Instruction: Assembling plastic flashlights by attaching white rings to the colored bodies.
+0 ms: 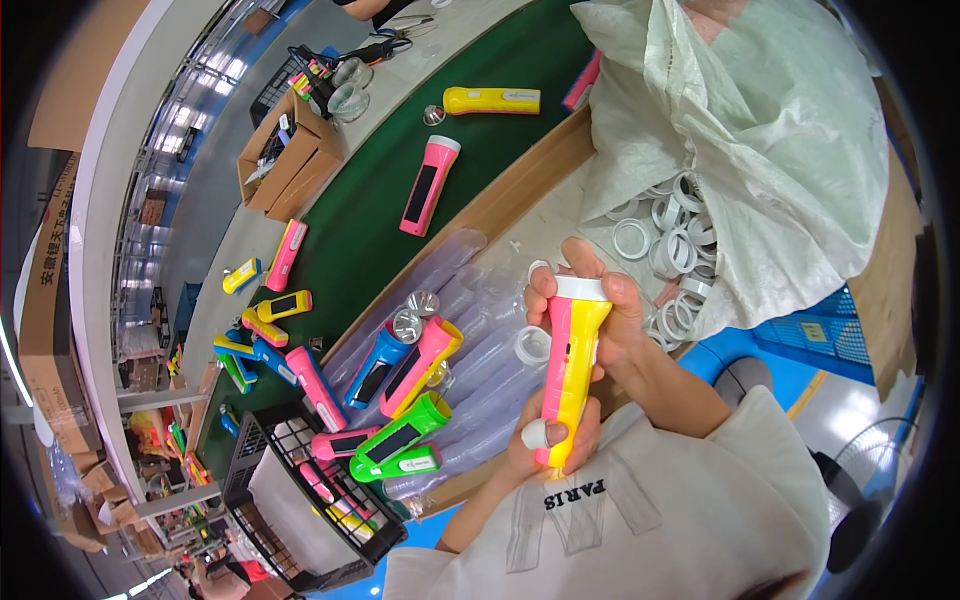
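Observation:
A pink and yellow flashlight (572,365) stands nearly upright in front of my chest, head up. My left hand (575,440) is closed around its lower body, with a white cover on one fingertip. My right hand (620,310) grips the head end, its fingers around the white ring (581,288) on the rim. A white cover also shows on a right fingertip. Beside the flashlight a loose white ring (533,345) lies on the clear plastic sleeves (470,345). More white rings (672,250) spill from a woven white sack (740,150) just beyond my right hand.
Several flashlights, including a green one (405,435), lie left of my hands near a black crate (300,500). A pink flashlight (430,185) and a yellow one (492,100) rest on the green belt (370,170). Cardboard edging (520,170) borders the work surface. A blue basket (820,330) stands right.

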A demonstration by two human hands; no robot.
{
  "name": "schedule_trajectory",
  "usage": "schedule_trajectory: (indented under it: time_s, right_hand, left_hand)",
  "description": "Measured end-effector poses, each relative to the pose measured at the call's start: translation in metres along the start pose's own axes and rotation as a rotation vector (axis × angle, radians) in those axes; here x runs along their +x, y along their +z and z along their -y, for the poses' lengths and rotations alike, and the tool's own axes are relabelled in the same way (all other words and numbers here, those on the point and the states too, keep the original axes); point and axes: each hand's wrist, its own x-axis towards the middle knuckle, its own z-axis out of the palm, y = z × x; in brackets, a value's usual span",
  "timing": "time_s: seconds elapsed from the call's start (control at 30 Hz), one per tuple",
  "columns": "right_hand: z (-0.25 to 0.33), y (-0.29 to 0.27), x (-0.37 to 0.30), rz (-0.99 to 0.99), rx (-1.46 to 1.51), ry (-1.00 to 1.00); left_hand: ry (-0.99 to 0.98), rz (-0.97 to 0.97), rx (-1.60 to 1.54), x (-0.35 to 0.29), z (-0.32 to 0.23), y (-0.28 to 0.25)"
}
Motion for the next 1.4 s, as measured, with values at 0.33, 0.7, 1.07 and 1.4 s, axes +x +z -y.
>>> schedule_trajectory:
  time_s: [0.33, 0.7, 1.07, 1.4]
  right_hand:
    - [0.009, 0.006, -0.011, -0.458, -0.704, -0.06]
    - [0.044, -0.016, -0.013, -0.513, -2.178, -0.102]
    - [0.06, -0.058, -0.019, -0.421, -2.948, 0.026]
    - [0.064, -0.063, -0.009, -0.521, -2.892, 0.203]
  left_hand:
    - [0.39, -0.458, 1.491, 0.015, -0.015, -0.045]
    - [0.277, -0.397, 0.275, 0.006, -0.079, -0.043]
    - [0.756, -0.673, 2.734, 0.056, -0.185, -0.048]
    - [0.463, -0.176, 2.773, 0.101, -0.114, -0.077]
